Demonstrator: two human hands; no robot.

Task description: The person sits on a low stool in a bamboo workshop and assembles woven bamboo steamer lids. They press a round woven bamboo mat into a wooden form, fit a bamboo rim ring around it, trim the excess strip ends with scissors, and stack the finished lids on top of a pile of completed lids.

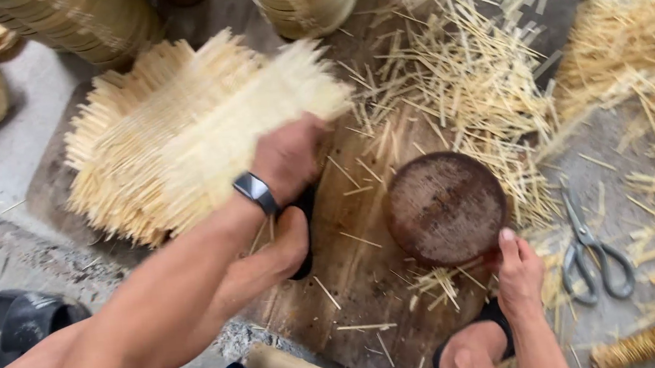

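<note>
Gripping the near edge of the pale woven bamboo-strip mat (192,133), the left hand (288,157) pins it to the dark wooden board (352,262). Light, springy, splintery. The right hand (519,273), loosely curled, fingertips the round rusty-brown disc (445,208) beside the mat.

The woven mat (192,133) is pale straw-yellow with a fine ribbed weave. The round block (445,208) is rusty brown; the scissors (590,254) are grey.

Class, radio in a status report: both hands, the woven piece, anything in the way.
Left hand gripping the pale woven bamboo mat with frayed strip ends. Right hand touching the round rusty-brown metal disc. Loose bamboo offcuts and grey scissors nearby.
</note>
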